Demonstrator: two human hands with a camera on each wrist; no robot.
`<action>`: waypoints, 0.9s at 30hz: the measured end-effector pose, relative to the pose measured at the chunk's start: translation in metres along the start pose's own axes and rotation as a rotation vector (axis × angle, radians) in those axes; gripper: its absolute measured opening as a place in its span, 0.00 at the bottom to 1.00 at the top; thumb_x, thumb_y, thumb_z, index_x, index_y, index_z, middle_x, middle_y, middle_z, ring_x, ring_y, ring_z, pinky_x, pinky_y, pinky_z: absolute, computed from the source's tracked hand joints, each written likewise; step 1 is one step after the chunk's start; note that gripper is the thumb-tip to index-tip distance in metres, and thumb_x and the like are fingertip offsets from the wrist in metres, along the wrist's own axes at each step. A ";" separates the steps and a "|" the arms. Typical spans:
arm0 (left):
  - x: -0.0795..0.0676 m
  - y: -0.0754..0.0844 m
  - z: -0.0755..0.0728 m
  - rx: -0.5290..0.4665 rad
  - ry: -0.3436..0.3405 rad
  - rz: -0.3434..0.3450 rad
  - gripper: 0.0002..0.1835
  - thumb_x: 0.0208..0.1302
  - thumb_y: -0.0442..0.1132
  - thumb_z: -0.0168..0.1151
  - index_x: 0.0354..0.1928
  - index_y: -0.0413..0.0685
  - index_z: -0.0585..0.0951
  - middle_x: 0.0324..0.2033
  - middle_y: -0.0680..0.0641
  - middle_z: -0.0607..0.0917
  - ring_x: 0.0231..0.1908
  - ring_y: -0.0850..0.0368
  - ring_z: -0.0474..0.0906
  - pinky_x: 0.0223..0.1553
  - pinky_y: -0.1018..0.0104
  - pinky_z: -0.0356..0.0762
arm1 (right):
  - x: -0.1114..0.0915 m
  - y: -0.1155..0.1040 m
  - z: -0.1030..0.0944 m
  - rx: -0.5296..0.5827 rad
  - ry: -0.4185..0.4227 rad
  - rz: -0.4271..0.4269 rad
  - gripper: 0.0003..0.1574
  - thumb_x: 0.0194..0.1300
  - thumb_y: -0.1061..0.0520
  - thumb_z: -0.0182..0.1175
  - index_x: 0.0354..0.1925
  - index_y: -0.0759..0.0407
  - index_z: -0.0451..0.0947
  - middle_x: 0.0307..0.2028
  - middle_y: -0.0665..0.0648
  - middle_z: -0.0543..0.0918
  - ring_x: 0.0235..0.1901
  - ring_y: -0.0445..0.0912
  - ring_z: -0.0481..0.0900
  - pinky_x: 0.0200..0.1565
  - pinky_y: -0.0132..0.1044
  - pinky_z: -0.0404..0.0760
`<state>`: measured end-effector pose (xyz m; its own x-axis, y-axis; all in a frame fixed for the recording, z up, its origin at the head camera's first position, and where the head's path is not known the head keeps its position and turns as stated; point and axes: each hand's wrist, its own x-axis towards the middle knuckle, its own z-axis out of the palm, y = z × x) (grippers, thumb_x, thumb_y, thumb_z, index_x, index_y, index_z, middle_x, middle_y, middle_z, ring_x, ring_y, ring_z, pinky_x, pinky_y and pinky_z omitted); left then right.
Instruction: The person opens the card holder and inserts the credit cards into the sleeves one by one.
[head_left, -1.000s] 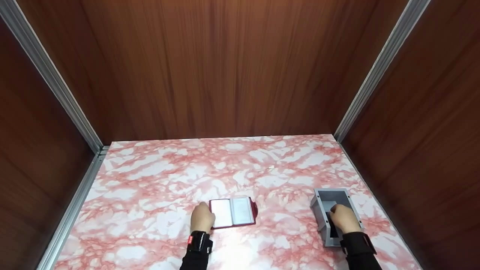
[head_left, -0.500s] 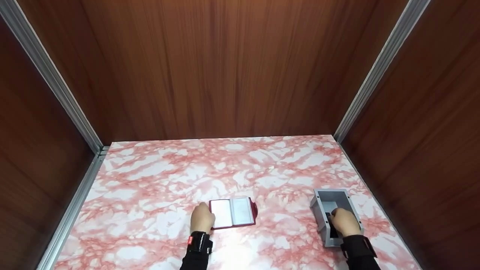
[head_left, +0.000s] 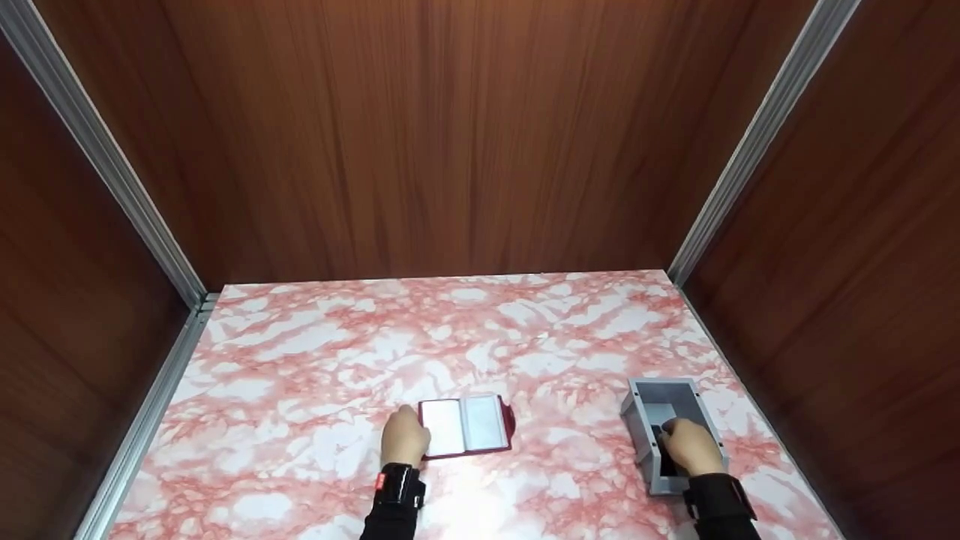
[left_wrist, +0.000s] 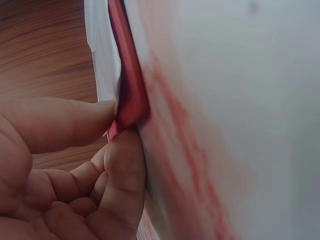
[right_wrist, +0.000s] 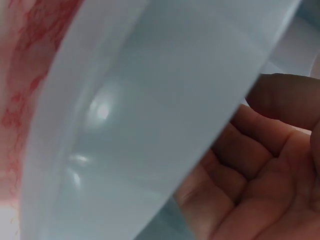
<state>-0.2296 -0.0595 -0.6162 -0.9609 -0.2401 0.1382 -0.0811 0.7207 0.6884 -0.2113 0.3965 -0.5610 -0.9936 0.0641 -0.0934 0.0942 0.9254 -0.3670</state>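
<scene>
A red card holder [head_left: 486, 424] lies spread open on the table, pale sleeves facing up and a rounded flap at its right side. My left hand [head_left: 405, 435] pinches its left edge. In the left wrist view the thumb presses on the white sleeves [left_wrist: 104, 65], with the index finger under the corner of the red cover [left_wrist: 131, 95]. My right hand [head_left: 688, 444] reaches into a grey box [head_left: 639, 431], fingers curled beside something dark [head_left: 666, 463] inside. In the right wrist view the box wall [right_wrist: 165, 100] hides the fingertips, so I cannot tell what they hold.
The table [head_left: 315, 360] has a pink and white marbled top. Brown wood-grain panels [head_left: 420, 142] rise behind it and on both sides, joined by grey metal posts [head_left: 739, 161]. The grey box stands near the right edge.
My right hand has shifted slightly down and toward me within the box. The left hand, the card holder and the box stay where they were.
</scene>
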 end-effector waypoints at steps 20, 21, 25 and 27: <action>0.000 -0.001 0.000 -0.010 -0.005 -0.005 0.03 0.51 0.26 0.60 0.28 0.34 0.75 0.25 0.35 0.81 0.32 0.33 0.81 0.39 0.42 0.76 | 0.001 0.002 0.002 0.047 0.047 -0.041 0.18 0.66 0.62 0.57 0.47 0.78 0.78 0.44 0.76 0.81 0.46 0.71 0.78 0.49 0.62 0.74; 0.000 -0.001 0.000 -0.008 -0.006 -0.005 0.03 0.50 0.26 0.60 0.29 0.34 0.76 0.25 0.34 0.81 0.32 0.33 0.81 0.39 0.42 0.76 | 0.001 0.002 0.001 0.047 0.052 -0.040 0.17 0.66 0.62 0.57 0.46 0.78 0.78 0.44 0.76 0.81 0.46 0.71 0.78 0.49 0.62 0.74; 0.000 0.000 0.000 0.001 -0.014 -0.011 0.04 0.51 0.26 0.60 0.30 0.32 0.76 0.26 0.34 0.81 0.33 0.33 0.81 0.39 0.42 0.76 | 0.000 0.000 0.000 0.045 0.075 -0.037 0.17 0.65 0.62 0.58 0.46 0.77 0.79 0.43 0.75 0.82 0.45 0.71 0.78 0.48 0.62 0.75; 0.000 0.000 0.000 0.006 -0.018 -0.015 0.05 0.51 0.26 0.60 0.31 0.31 0.76 0.27 0.33 0.81 0.33 0.32 0.81 0.40 0.42 0.77 | 0.000 -0.001 -0.002 0.047 0.086 -0.035 0.17 0.65 0.63 0.58 0.45 0.77 0.78 0.43 0.75 0.82 0.44 0.70 0.79 0.47 0.62 0.75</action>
<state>-0.2300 -0.0595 -0.6158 -0.9641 -0.2395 0.1146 -0.0975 0.7210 0.6860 -0.2118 0.3962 -0.5591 -0.9978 0.0656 -0.0012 0.0602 0.9091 -0.4122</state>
